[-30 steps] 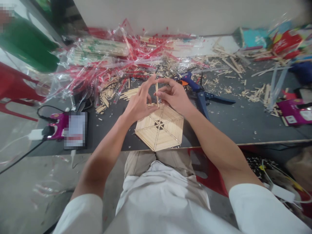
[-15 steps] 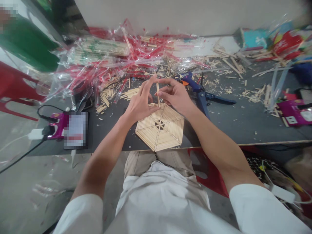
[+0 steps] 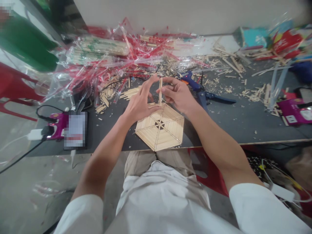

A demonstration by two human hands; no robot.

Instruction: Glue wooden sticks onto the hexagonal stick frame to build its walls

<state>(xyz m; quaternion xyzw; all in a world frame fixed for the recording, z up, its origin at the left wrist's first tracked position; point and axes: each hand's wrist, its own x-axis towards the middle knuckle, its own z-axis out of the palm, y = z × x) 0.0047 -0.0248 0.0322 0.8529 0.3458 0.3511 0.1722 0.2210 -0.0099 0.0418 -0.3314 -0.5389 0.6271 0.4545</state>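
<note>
A hexagonal panel of thin wooden sticks (image 3: 168, 133), laid in rings between glued spokes, lies flat near the table's front edge. Above its far edge, a short pair of wooden sticks (image 3: 160, 92) stands upright. My right hand (image 3: 179, 94) pinches the sticks from the right with thumb and fingers, its index finger reaching to the top. My left hand (image 3: 141, 100) spans them from the left, index fingertip at the top end and thumb low by the panel's far edge. Whether the sticks' lower end touches the panel I cannot tell.
Right of my hands lie a blue glue gun (image 3: 191, 80) and dark blue cutters (image 3: 216, 97). Loose sticks (image 3: 130, 93) lie behind my left hand. Plastic wrappers (image 3: 97, 61) heap along the back. A phone (image 3: 76, 130) and a purple power box (image 3: 57, 125) sit left.
The upright sticks have shifted slightly right and now stand straighter. My right hand has turned a little around them; my left hand stays almost still.
</note>
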